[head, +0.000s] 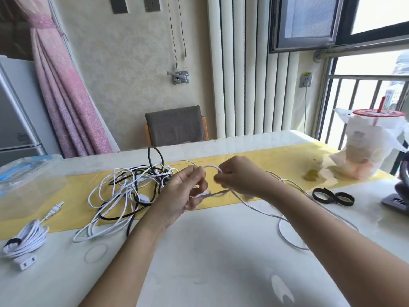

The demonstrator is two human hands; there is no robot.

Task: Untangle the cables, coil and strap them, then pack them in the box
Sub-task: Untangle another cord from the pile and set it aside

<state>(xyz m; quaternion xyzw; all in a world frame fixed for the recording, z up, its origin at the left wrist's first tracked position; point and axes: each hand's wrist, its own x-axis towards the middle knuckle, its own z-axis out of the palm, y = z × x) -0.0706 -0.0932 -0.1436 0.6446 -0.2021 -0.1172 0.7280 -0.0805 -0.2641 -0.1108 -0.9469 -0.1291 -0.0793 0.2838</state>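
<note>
Showed one white coil (25,238), strapped black, near left on the glossy pale desk (221,251). Pinched a thin white cable (210,166) in curled fingers of left hand (183,192) and right hand (240,178) above the yellow runner (276,156). Showed two black strap rings (332,197) at right, one white-and-black tangle (132,185) beyond.

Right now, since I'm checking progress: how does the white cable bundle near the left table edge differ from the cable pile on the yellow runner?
The bundle is coiled and bound by a black strap; the pile sprawls in loose, unstrapped loops. The bundle is all white; the pile mixes white and black cables. The bundle lies untouched; the left hand and right hand hold a white strand beside the pile. Both lie on the table.
</note>
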